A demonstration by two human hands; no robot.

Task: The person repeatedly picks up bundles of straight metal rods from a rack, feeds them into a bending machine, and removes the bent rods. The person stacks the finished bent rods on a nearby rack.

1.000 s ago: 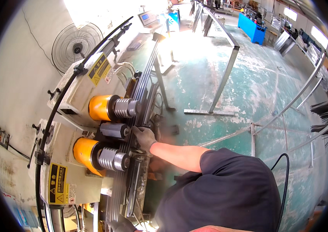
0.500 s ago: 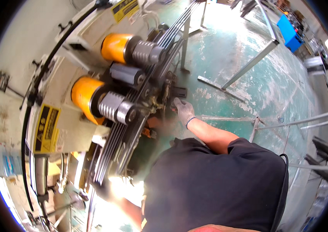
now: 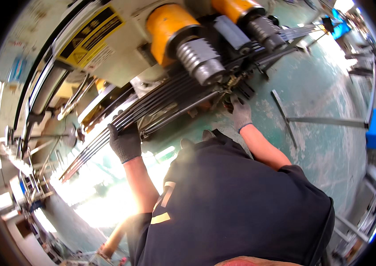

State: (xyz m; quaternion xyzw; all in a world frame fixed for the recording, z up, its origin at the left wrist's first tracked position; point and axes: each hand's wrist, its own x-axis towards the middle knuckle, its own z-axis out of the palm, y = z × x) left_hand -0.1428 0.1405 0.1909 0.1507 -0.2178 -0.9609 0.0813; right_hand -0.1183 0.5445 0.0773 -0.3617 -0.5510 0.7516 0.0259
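Several long, thin metal bars [image 3: 152, 99] lie side by side along the front of a machine and stick out past its left end. My left hand [image 3: 126, 142], in a dark knitted glove, is closed around this bundle near its left end. My right hand [image 3: 242, 114], in a pale grey glove, reaches to the machine's front edge, just below a ribbed metal roller [image 3: 200, 60]. Its fingers are bent around a small dark part there, which the hand mostly hides. A second ribbed roller [image 3: 265, 32] is farther right along the bars.
Orange cylinders [image 3: 170, 26] back the rollers on the pale machine housing, beside a yellow-and-black warning label [image 3: 91, 36]. A grey metal stand [image 3: 325, 121] rests on the worn green floor at the right, near a blue box [image 3: 375, 128]. Bright glare covers the lower left floor.
The view has swung, so the machine now runs across the top. My left hand, blurred and lost in glare before, shows clearly on the bars. My right hand stays at the machine's front edge.
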